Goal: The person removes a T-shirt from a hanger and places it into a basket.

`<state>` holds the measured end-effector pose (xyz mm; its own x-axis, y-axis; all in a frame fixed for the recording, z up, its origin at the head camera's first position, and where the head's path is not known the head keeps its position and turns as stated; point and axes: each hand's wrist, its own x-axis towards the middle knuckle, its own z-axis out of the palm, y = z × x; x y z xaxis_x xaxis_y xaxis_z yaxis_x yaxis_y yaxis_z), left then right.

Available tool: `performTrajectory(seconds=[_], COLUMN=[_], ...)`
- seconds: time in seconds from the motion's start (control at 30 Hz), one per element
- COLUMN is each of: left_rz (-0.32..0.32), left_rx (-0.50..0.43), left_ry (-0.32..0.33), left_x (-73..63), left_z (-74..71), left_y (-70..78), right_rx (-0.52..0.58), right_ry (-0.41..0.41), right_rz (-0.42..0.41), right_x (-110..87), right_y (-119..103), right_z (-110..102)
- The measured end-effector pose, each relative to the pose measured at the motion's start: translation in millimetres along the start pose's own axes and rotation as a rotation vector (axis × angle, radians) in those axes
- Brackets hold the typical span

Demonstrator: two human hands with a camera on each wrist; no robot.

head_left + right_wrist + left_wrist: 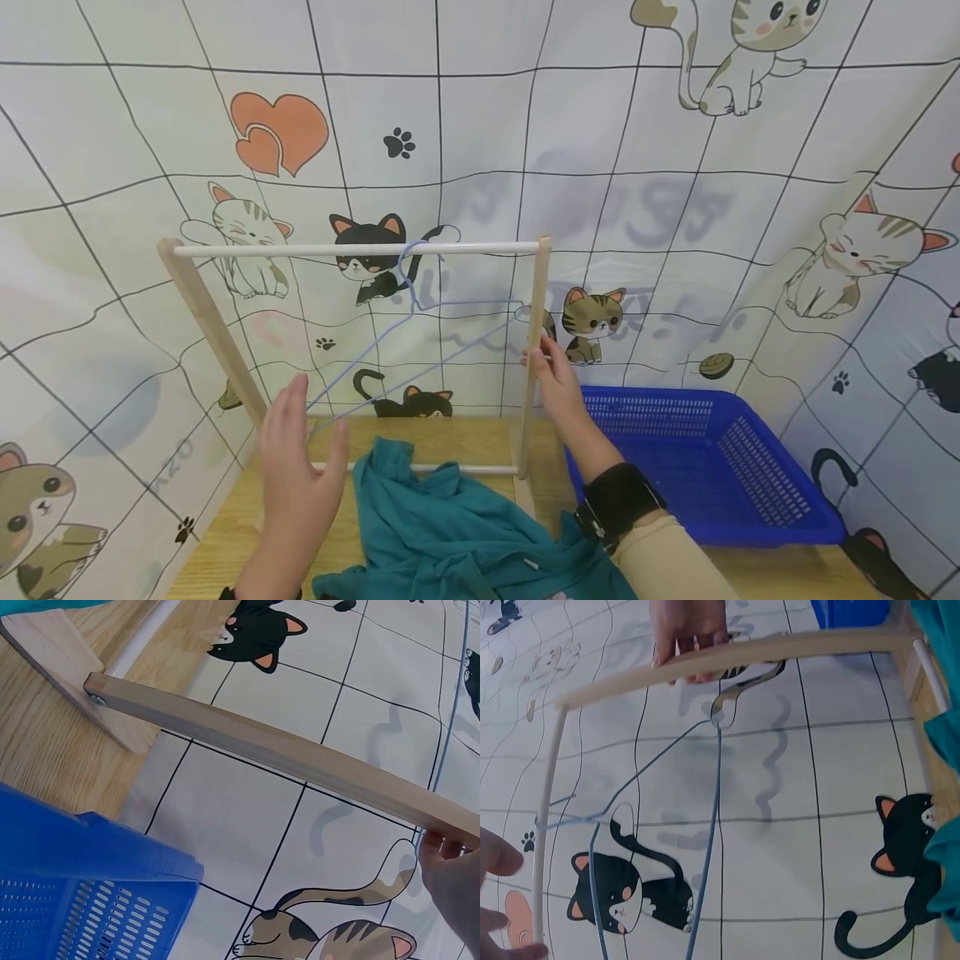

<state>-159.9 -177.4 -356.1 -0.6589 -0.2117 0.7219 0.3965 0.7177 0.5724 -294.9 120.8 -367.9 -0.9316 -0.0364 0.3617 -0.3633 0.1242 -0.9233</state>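
A wooden clothes rack with a white top rod stands on the table. From the rod hangs a thin blue-violet clothes hanger, tilted with its left end low. My left hand is raised, fingers extended and thumb apart, beside the hanger's low end; it holds nothing visible. My right hand grips the rack's right upright just below the hanger's other end. Some fingertips show past the upright in the left wrist view. A teal cloth garment lies heaped at the rack's front, partly covering its lower white bar.
To the right of the rack sits a blue plastic basket with slotted sides. The wood-grain table meets a cat-print grid backdrop behind and at both sides.
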Motion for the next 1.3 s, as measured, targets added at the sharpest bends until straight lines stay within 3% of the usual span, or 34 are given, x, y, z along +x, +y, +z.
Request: performTrajectory(seconds=[0.13,0.2,0.27,0.4,0.53,0.73,0.87,1.1,1.2,1.3], left_rz=[0.217,0.289,0.313,0.253,0.226,0.127,0.101,0.056,0.03,-0.04], left_rx=[-0.148,-0.201,-0.231,-0.173,-0.075,-0.05,-0.048,-0.053,-0.027,-0.001], left_ry=[0.039,-0.01,-0.104,-0.316,-0.449,-0.638,-0.733,-0.892,-0.919,-0.941], left_x=[-12.4,-20.0,-28.4,-46.0,-60.1,-76.4,-86.6,-103.3,-108.9,-111.2], left_z=[8.2,12.5,16.7,24.4,31.0,38.5,43.4,55.1,60.3,64.4], left_y=[3.4,4.8,5.5,2.5,-5.4,-17.7,-27.8,-53.9,-64.0,-70.1], right_rx=[0.001,0.001,0.006,0.001,-0.039,-0.244,-0.4,-0.448,-0.487,-0.574], right_ry=[0.0,-0.001,-0.005,-0.02,-0.068,-0.112,-0.234,-0.535,-0.608,-0.622], right_rz=[-0.006,-0.003,0.008,0.08,0.141,0.134,0.13,0.162,0.143,0.155], right_x=[1.3,1.8,2.3,-0.5,-13.1,-54.3,-92.1,-150.1,-166.4,-178.4], right_y=[1,0,-1,-6,-8,-5,-4,14,36,59], right_z=[0,0,0,1,3,0,-9,-31,-39,-44])
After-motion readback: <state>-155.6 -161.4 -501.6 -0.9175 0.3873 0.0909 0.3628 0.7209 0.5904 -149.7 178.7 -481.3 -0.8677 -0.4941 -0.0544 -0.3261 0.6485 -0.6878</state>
